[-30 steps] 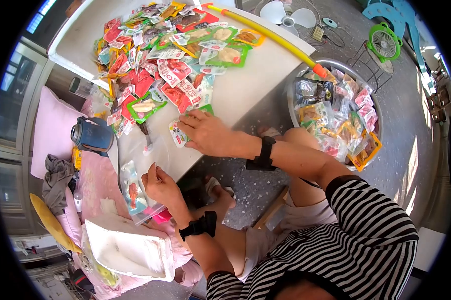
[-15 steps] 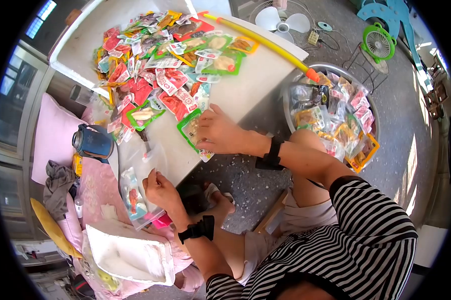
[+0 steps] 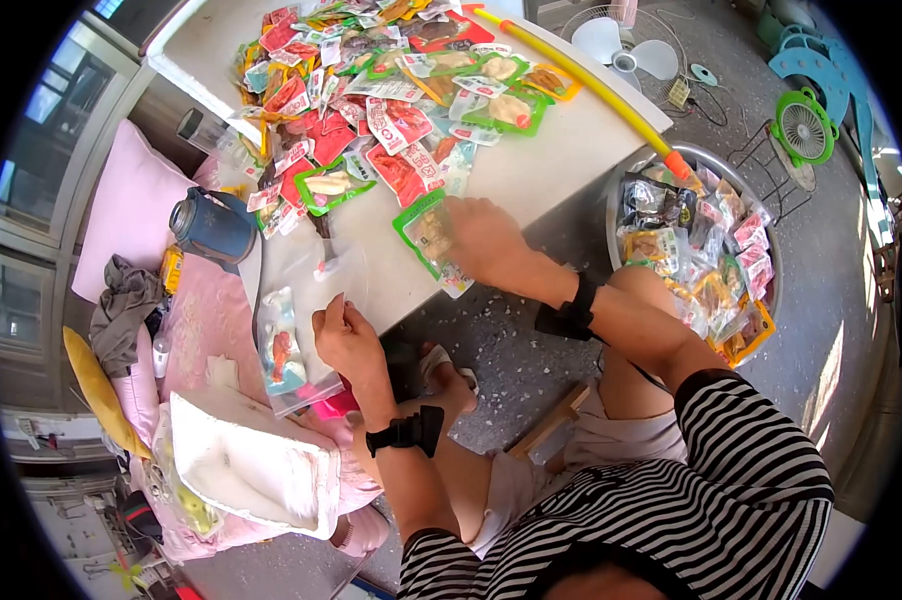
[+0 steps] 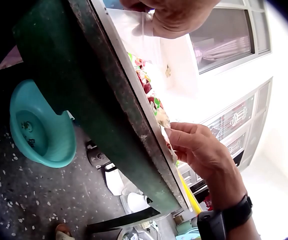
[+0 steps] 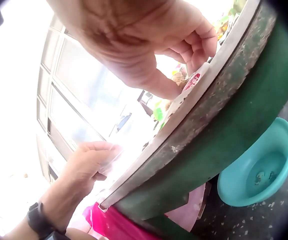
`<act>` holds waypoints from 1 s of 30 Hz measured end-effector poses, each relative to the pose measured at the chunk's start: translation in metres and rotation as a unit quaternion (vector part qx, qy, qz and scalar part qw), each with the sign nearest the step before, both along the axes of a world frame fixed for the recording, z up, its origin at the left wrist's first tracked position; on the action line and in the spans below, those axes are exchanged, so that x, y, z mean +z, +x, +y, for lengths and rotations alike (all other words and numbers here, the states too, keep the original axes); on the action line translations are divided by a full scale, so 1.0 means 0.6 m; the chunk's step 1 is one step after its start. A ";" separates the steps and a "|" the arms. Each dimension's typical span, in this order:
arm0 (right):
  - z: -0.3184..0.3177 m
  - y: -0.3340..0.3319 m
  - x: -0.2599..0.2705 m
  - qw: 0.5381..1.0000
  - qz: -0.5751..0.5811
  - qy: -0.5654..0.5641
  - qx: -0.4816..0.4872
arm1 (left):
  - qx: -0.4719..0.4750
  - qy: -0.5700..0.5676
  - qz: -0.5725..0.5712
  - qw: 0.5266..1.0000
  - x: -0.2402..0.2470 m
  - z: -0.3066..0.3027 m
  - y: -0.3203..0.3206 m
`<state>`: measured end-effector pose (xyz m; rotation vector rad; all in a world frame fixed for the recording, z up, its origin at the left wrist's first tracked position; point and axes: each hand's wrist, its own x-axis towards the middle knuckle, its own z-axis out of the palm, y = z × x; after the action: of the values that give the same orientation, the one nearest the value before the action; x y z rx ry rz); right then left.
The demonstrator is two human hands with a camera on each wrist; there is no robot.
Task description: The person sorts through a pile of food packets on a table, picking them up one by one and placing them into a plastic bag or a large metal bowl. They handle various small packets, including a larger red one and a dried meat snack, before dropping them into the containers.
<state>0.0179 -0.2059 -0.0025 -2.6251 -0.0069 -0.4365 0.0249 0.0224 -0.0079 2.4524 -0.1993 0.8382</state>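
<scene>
My left hand (image 3: 349, 338) pinches the edge of a clear plastic bag (image 3: 306, 275) at the table's near left corner. Inside the bag lies a pale packet (image 3: 284, 345) with a reddish print. My right hand (image 3: 486, 240) grips the right side of a green-edged food packet (image 3: 423, 232) near the table's front edge, covering part of it. In the right wrist view, thumb and fingers close on a white-and-red packet end (image 5: 193, 81) low over the tabletop. Further back is a heap of colourful food packets (image 3: 391, 120).
A yellow tube (image 3: 581, 75) lies along the table's far right edge. At the right, a metal basin (image 3: 776, 240) holds many packets. Left of the table are a blue jug (image 3: 214, 225) and a white foam box (image 3: 256, 470). A turquoise basin (image 4: 59, 145) sits on the floor below.
My right hand has shifted its hold on the green-edged packet, which came into fuller view and sits closer to the table's front edge. My left hand stays at the bag. The head view has shifted.
</scene>
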 end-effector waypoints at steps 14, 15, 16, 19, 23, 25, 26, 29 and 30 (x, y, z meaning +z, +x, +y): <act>0.015 -0.006 -0.011 0.982 -0.121 0.022 0.144 | 0.012 -0.015 -0.010 1.000 0.009 -0.001 -0.003; 0.014 -0.008 -0.007 0.985 -0.111 0.020 0.127 | 0.011 -0.014 -0.010 1.000 0.010 0.000 -0.003; 0.013 -0.009 -0.002 0.988 -0.090 0.013 0.124 | 0.011 -0.013 -0.010 1.000 0.012 0.001 -0.004; 0.013 -0.010 0.005 0.992 -0.051 0.010 0.119 | 0.014 -0.026 -0.009 1.000 0.018 -0.002 -0.007; 0.024 0.006 -0.026 0.986 -0.085 0.073 0.125 | 0.005 -0.030 -0.017 0.999 0.015 -0.001 -0.006; 0.030 0.014 -0.022 0.987 -0.045 0.098 0.123 | 0.001 -0.028 -0.026 0.999 0.013 0.002 -0.005; 0.030 0.020 -0.017 0.987 0.011 0.105 0.118 | 0.000 -0.027 -0.030 0.999 0.012 0.003 -0.005; 0.023 0.021 0.001 0.962 0.100 0.240 0.083 | 0.001 -0.030 -0.032 0.999 0.009 0.005 -0.003; 0.018 0.020 0.003 0.944 0.116 0.301 0.067 | 0.004 -0.028 -0.026 0.999 0.010 0.005 -0.003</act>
<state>0.0299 -0.1952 -0.0006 -2.0379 0.0219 -0.0572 0.0230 0.0253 -0.0021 2.3824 -0.1838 0.9005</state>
